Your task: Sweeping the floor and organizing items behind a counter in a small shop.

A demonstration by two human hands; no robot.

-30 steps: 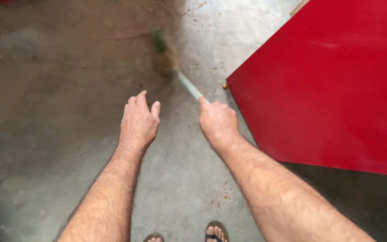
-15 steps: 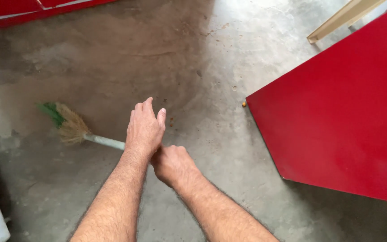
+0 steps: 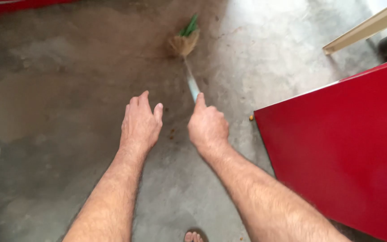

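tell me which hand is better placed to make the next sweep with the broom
Probably the right hand: it is closed around the broom handle, its head down on the concrete floor. The left hand hangs open, holding nothing.

Workshop or storage-type room: bare, stained concrete floor [image 3: 68,89], large red panel [image 3: 346,152] standing on it, pale wooden bar [image 3: 368,27] at upper right.

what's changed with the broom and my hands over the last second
The broom head swung out to the left, then back ahead; it now points up and forward again. The right hand kept its grip on the handle throughout. The left hand stayed open and empty beside it, over the concrete floor.
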